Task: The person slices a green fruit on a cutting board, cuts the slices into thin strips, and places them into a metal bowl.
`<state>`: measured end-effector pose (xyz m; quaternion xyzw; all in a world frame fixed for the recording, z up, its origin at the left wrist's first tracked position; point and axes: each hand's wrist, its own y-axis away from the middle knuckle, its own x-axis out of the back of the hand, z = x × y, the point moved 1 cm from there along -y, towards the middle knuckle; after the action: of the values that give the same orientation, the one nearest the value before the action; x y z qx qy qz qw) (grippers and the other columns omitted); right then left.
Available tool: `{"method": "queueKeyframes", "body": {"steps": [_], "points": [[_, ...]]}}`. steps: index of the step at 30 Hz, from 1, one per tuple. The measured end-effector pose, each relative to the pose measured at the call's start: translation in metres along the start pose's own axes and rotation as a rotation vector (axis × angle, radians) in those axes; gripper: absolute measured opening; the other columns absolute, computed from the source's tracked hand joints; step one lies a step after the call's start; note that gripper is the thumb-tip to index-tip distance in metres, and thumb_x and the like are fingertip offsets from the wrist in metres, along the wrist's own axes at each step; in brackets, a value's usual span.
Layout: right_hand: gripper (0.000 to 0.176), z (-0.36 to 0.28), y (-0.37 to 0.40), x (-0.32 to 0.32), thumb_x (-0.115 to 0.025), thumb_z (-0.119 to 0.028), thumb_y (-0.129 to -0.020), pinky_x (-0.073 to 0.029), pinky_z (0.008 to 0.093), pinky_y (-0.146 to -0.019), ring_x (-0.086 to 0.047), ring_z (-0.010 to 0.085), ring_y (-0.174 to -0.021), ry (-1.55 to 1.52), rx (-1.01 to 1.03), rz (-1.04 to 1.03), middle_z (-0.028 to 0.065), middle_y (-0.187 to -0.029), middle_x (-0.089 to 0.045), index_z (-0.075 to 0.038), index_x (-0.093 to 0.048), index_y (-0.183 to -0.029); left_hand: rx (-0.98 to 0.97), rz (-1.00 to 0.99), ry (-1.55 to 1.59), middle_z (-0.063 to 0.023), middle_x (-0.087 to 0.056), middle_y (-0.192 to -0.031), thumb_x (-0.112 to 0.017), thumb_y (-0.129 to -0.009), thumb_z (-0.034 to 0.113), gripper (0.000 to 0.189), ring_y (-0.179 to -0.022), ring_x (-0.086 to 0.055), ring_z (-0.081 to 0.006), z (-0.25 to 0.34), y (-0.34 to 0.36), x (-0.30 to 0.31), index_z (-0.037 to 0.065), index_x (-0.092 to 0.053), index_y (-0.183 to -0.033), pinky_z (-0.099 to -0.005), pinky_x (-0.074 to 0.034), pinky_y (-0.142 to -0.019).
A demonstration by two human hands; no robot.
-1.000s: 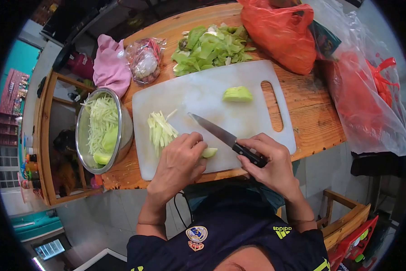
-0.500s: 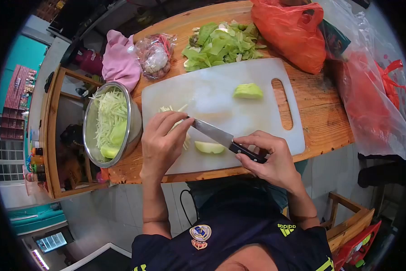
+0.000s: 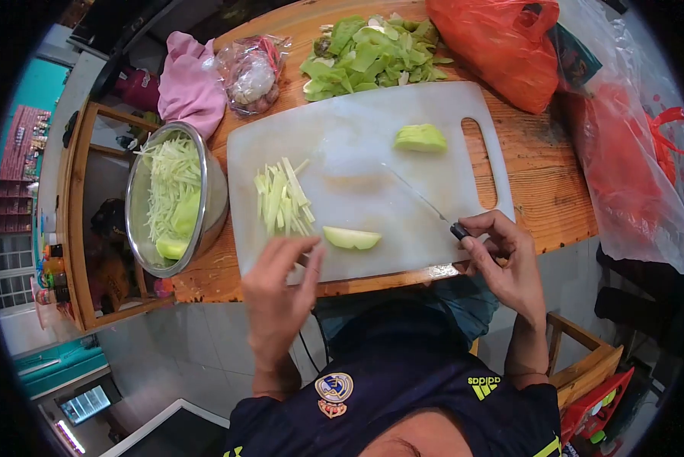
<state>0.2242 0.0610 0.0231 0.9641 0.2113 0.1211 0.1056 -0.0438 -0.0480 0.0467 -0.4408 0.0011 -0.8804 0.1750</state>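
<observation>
My right hand (image 3: 507, 257) is closed round the black handle of a kitchen knife (image 3: 420, 194), whose blade points up and to the left over the white cutting board (image 3: 357, 137). My left hand (image 3: 281, 293), slightly blurred, hangs at the board's near edge with thumb and fingers apart and nothing between them. Just beyond its fingertips lies a pile of pale green vegetable strips (image 3: 282, 198). A cut wedge of the same vegetable (image 3: 352, 238) rests to the right of the strips. Farther back, near the board's handle slot, sits a larger green piece (image 3: 420, 139).
Left of the board, a metal bowl (image 3: 218, 198) holds shreds and larger green pieces. Behind the board lie green peelings (image 3: 372, 61), a clear bag of bulbs (image 3: 252, 80) and a pink cloth (image 3: 191, 84). Red (image 3: 502, 46) and clear plastic bags (image 3: 624, 160) occupy the right side.
My left hand has drawn back toward me, off the strips, and its fingers have parted. My right hand has moved right with the knife, whose blade has swung away from the left hand.
</observation>
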Motion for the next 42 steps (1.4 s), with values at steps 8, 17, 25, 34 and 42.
{"method": "queueKeyframes", "body": {"steps": [8, 17, 25, 34, 42], "points": [[0.03, -0.01, 0.003, -0.009, -0.059, -0.002, -0.098, -0.052, 0.0278, -0.064, -0.064, 0.0103, -0.071, 0.135, 0.085, -0.257, 0.0082, -0.082, -0.066, -0.003, -0.067, -0.127, 0.144, 0.161, 0.017, -0.0054, -0.069, -0.086, -0.089, -0.069, 0.008, 0.035, -0.075, -0.065, -0.0153, 0.002, 0.019, -0.047, 0.004, -0.068, -0.096, -0.0301, -0.048, -0.063], [0.032, -0.002, -0.003, -0.016, -0.061, -0.003, -0.094, -0.054, 0.0373, -0.08, -0.071, 0.0317, -0.089, 0.153, 0.164, -0.259, 0.0216, -0.102, -0.072, -0.004, -0.068, -0.125, 0.044, 0.2, 0.067, -0.0059, -0.07, -0.087, -0.086, -0.071, 0.006, 0.029, -0.078, -0.067, -0.0203, 0.004, -0.01, -0.065, 0.006, -0.068, -0.094, -0.0333, -0.051, -0.068], [0.041, -0.003, 0.008, -0.02, -0.063, 0.007, -0.09, -0.054, 0.0315, -0.078, -0.07, 0.0198, -0.083, 0.276, 0.295, -0.2, 0.0164, -0.097, -0.072, -0.003, -0.066, -0.13, -0.009, 0.219, 0.13, -0.0075, -0.072, -0.092, -0.083, -0.073, 0.002, 0.028, -0.083, -0.068, -0.0251, 0.009, -0.018, -0.078, 0.005, -0.071, -0.098, -0.036, -0.053, -0.075], [0.04, 0.001, 0.01, -0.023, -0.064, 0.001, -0.092, -0.055, 0.0356, -0.079, -0.072, 0.0321, -0.091, 0.23, 0.294, -0.167, 0.0229, -0.103, -0.071, -0.005, -0.064, -0.132, -0.038, 0.18, 0.145, -0.0112, -0.071, -0.11, -0.085, -0.071, 0.004, 0.034, -0.103, -0.068, -0.0244, 0.007, -0.019, -0.073, 0.004, -0.071, -0.102, -0.036, -0.054, -0.084], [0.039, -0.003, 0.01, -0.022, -0.064, 0.003, -0.092, -0.056, 0.0348, -0.081, -0.073, 0.0285, -0.092, 0.226, 0.234, -0.168, 0.022, -0.104, -0.072, -0.003, -0.065, -0.13, -0.078, 0.149, 0.222, -0.0139, -0.064, -0.125, -0.089, -0.066, 0.008, 0.045, -0.114, -0.065, -0.028, 0.017, -0.019, -0.078, 0.004, -0.069, -0.106, -0.0385, -0.055, -0.093]]}}
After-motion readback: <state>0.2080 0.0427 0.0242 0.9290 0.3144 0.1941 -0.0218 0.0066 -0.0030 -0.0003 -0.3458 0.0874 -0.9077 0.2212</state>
